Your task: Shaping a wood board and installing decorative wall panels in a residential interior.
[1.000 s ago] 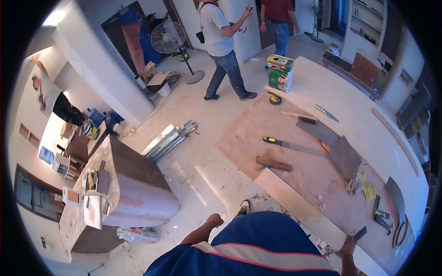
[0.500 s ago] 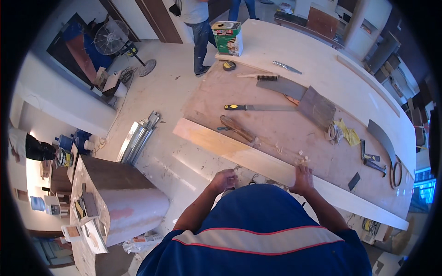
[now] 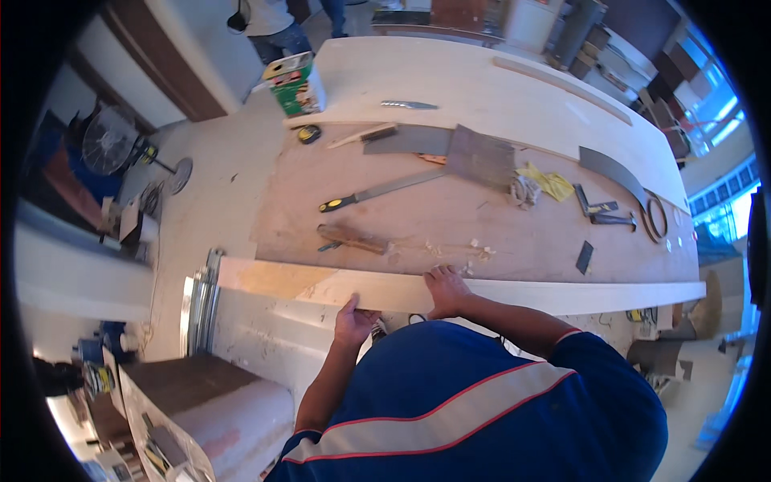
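A long pale wooden board (image 3: 554, 296) lies along the near edge of the work table, its left part more yellow. My left hand (image 3: 352, 324) pinches its near edge, thumb above and the other fingers mostly hidden beneath. Farther right, my right hand (image 3: 446, 291) grips across the board, fingertips curled over its far edge. Beyond them on the table are a brown wooden tool (image 3: 353, 238) and some wood shavings (image 3: 482, 251). A long grey blade (image 3: 401, 185) with a black-and-yellow handle lies past these.
Farther back are a tape measure (image 3: 308, 134), a wire brush (image 3: 377, 131), dark abrasive-looking sheets (image 3: 482, 157), a yellow cloth (image 3: 546, 181) and a hammer (image 3: 613, 218). A green-and-white can (image 3: 299, 87) stands at the far left corner. Metal channels (image 3: 201, 309) and a box-like cabinet (image 3: 217, 402) stand left.
My left hand has come up onto the board's near edge and closed on it. My right hand stays on the board. The whole view has turned, so the board now lies nearly level.
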Motion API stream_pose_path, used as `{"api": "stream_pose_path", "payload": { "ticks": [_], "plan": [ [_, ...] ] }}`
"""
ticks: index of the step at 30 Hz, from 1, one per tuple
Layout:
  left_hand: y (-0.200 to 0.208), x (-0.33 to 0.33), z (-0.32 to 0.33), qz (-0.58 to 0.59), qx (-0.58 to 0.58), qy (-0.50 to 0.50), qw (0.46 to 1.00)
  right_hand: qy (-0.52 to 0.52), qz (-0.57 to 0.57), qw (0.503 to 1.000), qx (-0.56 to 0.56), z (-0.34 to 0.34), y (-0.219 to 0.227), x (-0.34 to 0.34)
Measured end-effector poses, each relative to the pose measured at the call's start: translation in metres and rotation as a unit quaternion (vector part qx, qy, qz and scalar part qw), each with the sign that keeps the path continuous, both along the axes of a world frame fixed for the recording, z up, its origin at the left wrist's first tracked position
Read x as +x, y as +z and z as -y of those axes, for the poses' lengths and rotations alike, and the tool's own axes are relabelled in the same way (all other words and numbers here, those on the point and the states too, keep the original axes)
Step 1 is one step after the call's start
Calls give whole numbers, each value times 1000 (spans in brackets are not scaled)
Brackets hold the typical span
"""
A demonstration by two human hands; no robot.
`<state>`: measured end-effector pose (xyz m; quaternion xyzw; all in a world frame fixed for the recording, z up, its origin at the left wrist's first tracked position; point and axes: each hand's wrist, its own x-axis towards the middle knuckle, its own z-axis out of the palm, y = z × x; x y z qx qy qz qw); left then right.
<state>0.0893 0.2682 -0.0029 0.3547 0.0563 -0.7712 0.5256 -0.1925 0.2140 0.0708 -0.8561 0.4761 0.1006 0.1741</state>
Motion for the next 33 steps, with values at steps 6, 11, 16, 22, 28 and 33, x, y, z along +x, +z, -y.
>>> {"api": "stream_pose_path", "payload": {
  "ticks": [6,11,16,22,28,33],
  "plan": [
    [-2,4,-17,-2,37,-8,999,-109,128,986,9,68,-1,59],
    [7,6,-33,-10,56,-32,998,-125,93,988,-9,117,-21,118],
    [13,8,-40,25,58,-74,995,-126,81,989,-14,123,-34,119],
    [-3,11,-37,-11,34,-53,998,-112,-64,988,-83,148,-18,12],
    [1,7,-30,-26,22,-33,999,-257,52,923,-282,136,-19,-105],
    [31,2,-22,-24,-3,-9,1000,-126,8,992,10,30,-27,-250]
  ]
}}
